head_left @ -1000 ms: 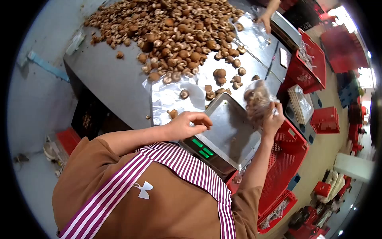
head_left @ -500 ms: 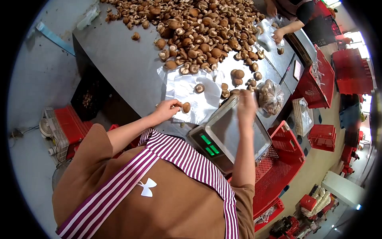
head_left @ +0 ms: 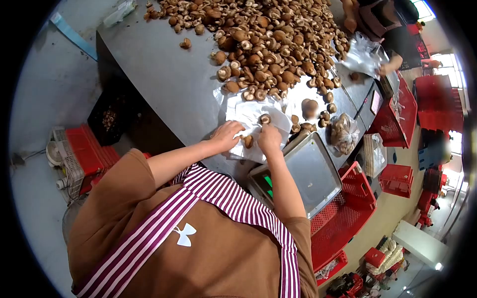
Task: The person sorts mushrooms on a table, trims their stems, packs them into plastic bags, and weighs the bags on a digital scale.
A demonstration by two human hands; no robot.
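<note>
My left hand (head_left: 227,136) lies on a stack of white plastic bags (head_left: 251,110), fingers stretched out over the film. Close by its fingertips is a shiitake mushroom (head_left: 247,141), and I cannot tell whether they touch. My right hand (head_left: 270,140) is on the same bags with its fingers drawn together; what they hold, if anything, is hidden. Just beyond its fingertips sits another mushroom (head_left: 265,119). To the right stands a scale with a steel pan (head_left: 313,174); my right forearm covers part of its green display (head_left: 269,186).
A large heap of shiitake mushrooms (head_left: 278,44) covers the far side of the metal table (head_left: 144,54). A filled bag of mushrooms (head_left: 344,134) stands beyond the scale. Red crates (head_left: 343,213) are at the right. Across the table, a co-worker's hand (head_left: 392,64) holds a clear bag (head_left: 365,55).
My right hand has moved left from over the scale pan to the plastic bags. My left hand has shifted onto the bags. The co-worker's bag is raised and spread wider. The view has shifted slightly.
</note>
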